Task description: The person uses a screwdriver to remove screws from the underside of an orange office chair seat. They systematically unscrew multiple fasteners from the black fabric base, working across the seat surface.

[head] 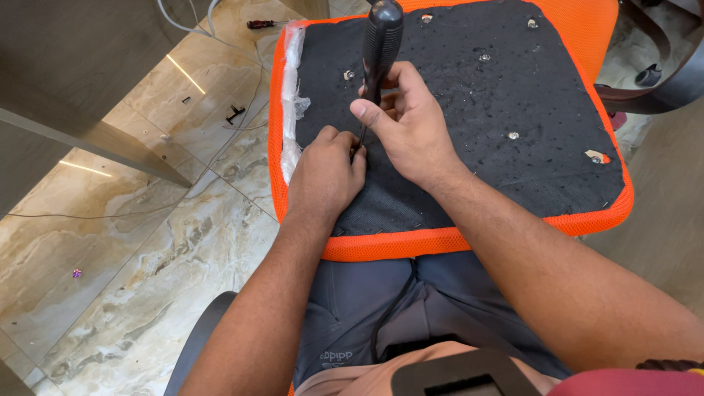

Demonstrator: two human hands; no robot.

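Resting on the lap, one orange seat pad (pixel 447 238) lies black underside up. The right hand (pixel 411 125) grips one black-handled screwdriver (pixel 381 44); the left hand (pixel 326 172) pinches closed at its tip near the pad's left edge. Keeping the shaft steady likely prevents slipping. Six bolt holes show.

Seat cushion (pixel 513 95) lying upside down on the lap, plastic strip (pixel 292 95) along its 9 o'clock edge. Both hands on the cushion near its 7 o'clock corner: left hand (pixel 326 172) at 9 o'clock of right hand (pixel 407 121), touching, screwdriver (pixel 380 51) upright between them. Small screwdriver (pixel 261 24) on floor (pixel 147 279), at 10 o'clock.
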